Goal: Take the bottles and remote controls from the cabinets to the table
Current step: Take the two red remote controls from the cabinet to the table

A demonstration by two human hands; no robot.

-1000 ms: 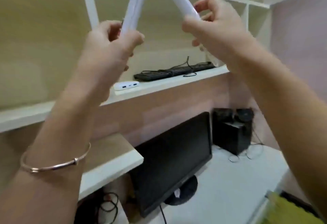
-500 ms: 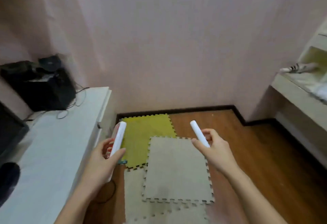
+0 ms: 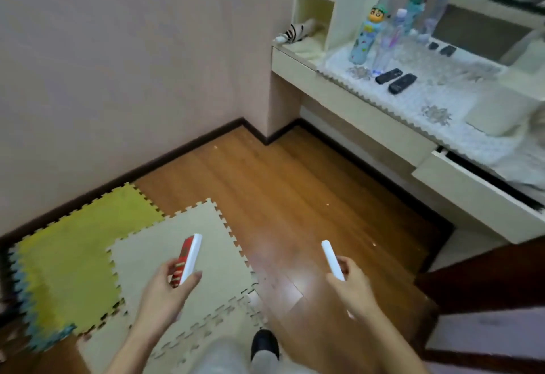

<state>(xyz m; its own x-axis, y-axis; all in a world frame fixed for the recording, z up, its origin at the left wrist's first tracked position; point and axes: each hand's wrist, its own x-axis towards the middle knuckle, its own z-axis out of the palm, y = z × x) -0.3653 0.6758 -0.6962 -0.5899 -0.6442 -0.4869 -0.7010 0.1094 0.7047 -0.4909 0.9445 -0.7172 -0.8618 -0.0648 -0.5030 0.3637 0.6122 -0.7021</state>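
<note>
The worktop [image 3: 383,99] at far right already carries bottles [image 3: 364,38] and two black remotes [image 3: 396,78], so that is your drop-off. Your left hand [image 3: 165,288] wraps the red-faced remote [image 3: 188,258] and your right hand [image 3: 352,282] pinches the white remote [image 3: 331,258], both low over the floor for carrying.

Foam mats [image 3: 177,255] on wood floor [image 3: 295,196], striped umbrella [image 3: 295,32] in nook.

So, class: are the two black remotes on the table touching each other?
Apart. The head view shows a strip of pale table cover between the left black remote and the right black remote.
</note>
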